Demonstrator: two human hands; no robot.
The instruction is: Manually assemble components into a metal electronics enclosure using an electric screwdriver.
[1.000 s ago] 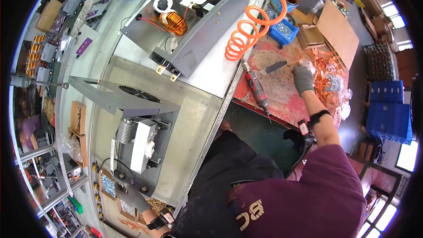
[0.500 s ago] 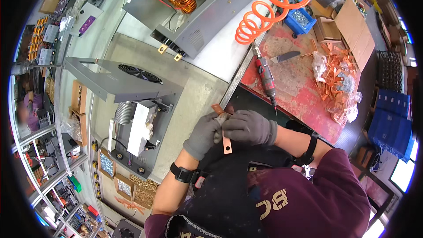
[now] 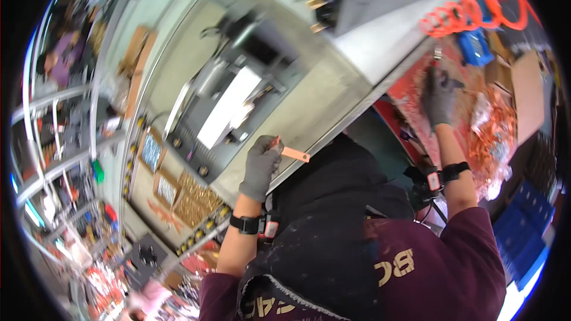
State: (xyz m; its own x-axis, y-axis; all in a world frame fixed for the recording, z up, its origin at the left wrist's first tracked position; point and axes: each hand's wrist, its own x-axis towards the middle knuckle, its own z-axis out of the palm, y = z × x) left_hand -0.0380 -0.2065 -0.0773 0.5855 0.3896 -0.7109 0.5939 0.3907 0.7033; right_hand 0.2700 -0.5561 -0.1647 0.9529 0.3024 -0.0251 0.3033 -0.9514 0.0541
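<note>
My left hand [image 3: 260, 167], in a grey glove, is closed round one end of a flat copper strip [image 3: 295, 154]. The strip's free end, with a hole in it, points right past the bench's metal edge. My right hand [image 3: 440, 100], also gloved, reaches over the red worktop [image 3: 410, 86]. It lies just below the hose fitting [image 3: 438, 53] and covers the place of the air screwdriver, whose body is hidden. Blur keeps me from telling whether its fingers grip the tool. A dark flat piece [image 3: 457, 83] lies beside that hand.
An open grey unit [image 3: 196, 125] with a white block [image 3: 229, 107] stands left on the bench. A larger grey housing [image 3: 386, 3] is at the back. An orange coiled hose [image 3: 470, 15] hangs right, near a blue bin [image 3: 474, 47] and heaped copper strips [image 3: 502, 122].
My right hand has left the copper strip and moved far right over the red worktop to the screwdriver's place. My left hand keeps the strip. The whole view has turned and is blurred.
</note>
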